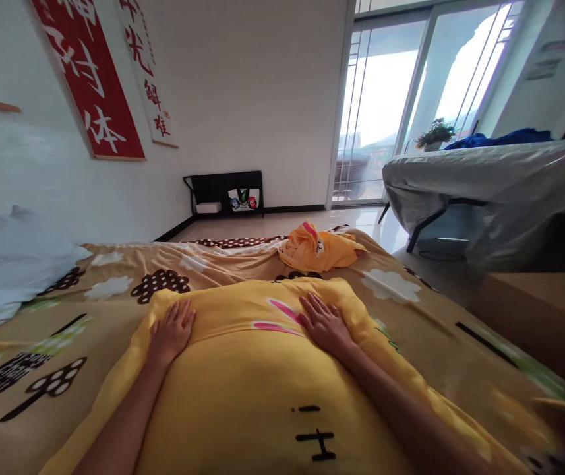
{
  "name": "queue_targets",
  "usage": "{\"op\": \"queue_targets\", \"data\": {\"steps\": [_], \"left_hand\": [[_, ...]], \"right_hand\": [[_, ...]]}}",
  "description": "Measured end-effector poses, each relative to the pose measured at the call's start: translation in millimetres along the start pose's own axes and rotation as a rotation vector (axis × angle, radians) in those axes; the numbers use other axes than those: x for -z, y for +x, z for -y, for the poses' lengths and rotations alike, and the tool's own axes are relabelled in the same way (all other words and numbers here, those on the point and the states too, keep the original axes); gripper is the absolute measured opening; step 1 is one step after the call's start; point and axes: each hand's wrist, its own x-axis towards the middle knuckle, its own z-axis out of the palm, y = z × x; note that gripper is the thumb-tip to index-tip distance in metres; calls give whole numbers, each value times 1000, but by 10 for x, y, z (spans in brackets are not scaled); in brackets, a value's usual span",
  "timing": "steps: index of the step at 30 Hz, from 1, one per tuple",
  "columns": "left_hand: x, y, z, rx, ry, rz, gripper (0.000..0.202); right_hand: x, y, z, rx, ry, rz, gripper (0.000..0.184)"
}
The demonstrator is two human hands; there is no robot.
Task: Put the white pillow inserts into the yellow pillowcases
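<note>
A plump yellow pillow (262, 389) with pink rabbit ears and black lettering fills the near middle of the view, lying on a bed. My left hand (172, 331) rests palm down on its far left part, fingers stretched out. On the far right part, beside the printed ears, my right hand (326, 323) lies flat with its fingers spread a little. Neither hand grips the cloth. Beyond the pillow, a crumpled orange-yellow cloth (329, 251) with a similar pink print lies near the far edge of the bed.
A tan patterned bedspread (109, 323) covers the bed. White bedding (10, 257) is piled at the left. To the right stand a brown box (539, 323) and a plastic-covered table (475, 165). A black rack (225, 185) stands by the wall, left of a glass door (381, 99).
</note>
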Motion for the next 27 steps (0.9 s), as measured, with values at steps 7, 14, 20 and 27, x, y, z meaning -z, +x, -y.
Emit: {"op": "queue_targets", "data": {"steps": [7,14,20,27], "left_hand": [[-30,-56,256,65,2,108,59],[299,-50,241,30,44,198,58],[659,378,-844,-277,-11,149,61],[12,704,-1102,-372,-80,239,48]], "right_hand": [[81,-262,-312,-126,-163,-81,59],[226,-398,-763,-107,-132,28,55],[661,324,78,188,-53,-81,46],[98,856,504,275,49,138,56]]}}
